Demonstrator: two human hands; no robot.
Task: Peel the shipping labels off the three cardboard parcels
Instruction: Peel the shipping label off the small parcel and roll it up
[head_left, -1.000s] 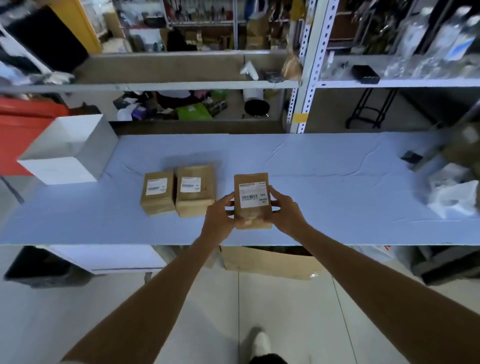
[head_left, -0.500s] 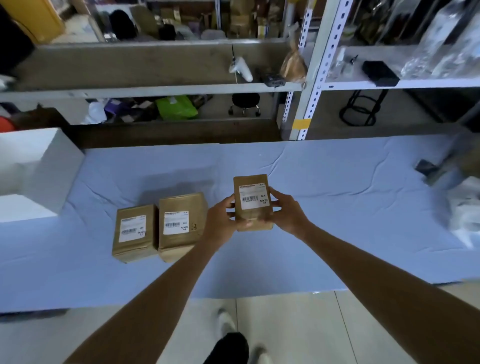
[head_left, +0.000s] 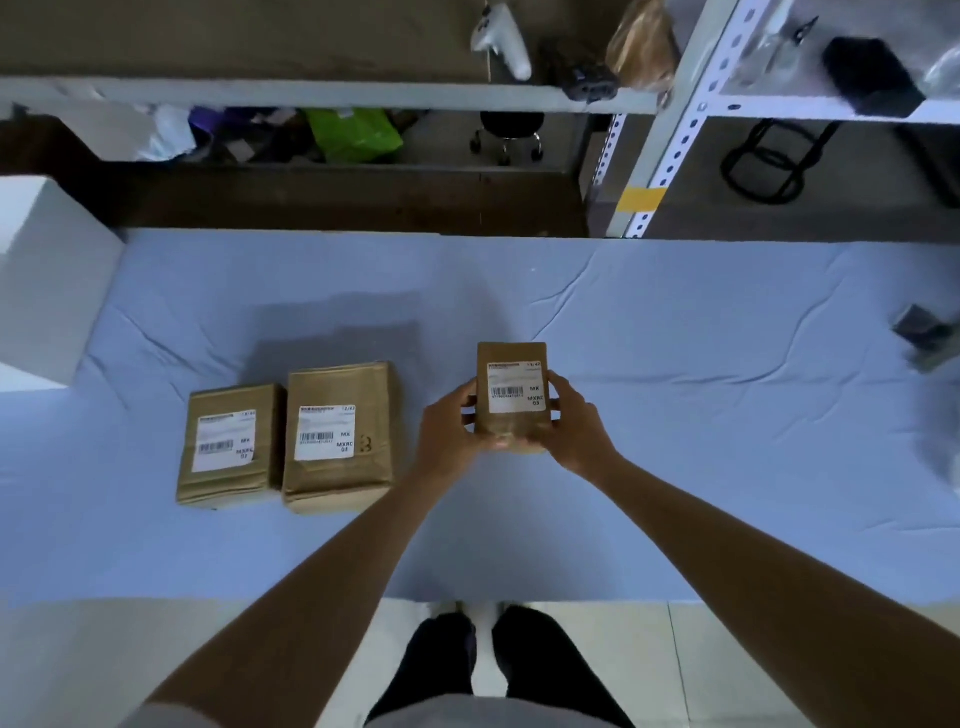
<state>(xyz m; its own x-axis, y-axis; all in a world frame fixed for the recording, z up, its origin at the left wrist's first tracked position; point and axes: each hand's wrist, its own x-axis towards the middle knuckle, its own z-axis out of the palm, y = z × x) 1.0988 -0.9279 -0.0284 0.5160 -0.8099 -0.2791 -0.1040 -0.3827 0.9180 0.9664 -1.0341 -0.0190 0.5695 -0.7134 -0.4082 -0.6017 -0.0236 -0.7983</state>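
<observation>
Third parcel (head_left: 511, 430), its shipping label (head_left: 517, 387) facing up and stuck flat, is held over the blue tabletop (head_left: 727, 415), to the right of the other two. The left hand (head_left: 449, 434) and right hand (head_left: 574, 426) grip its lower sides with curled fingers. The left parcel (head_left: 228, 483) and middle parcel (head_left: 340, 384) lie side by side on the tabletop, just beside each other, their labels (head_left: 224, 441) up and unpeeled.

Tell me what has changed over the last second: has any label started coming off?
No label has lifted, and nothing was taken or released. The left hand and right hand hold the small parcel over the table as before, its label flat. Only the view moved: the person stepped closer. The left parcel and middle parcel lie side by side, unmoved.
</observation>
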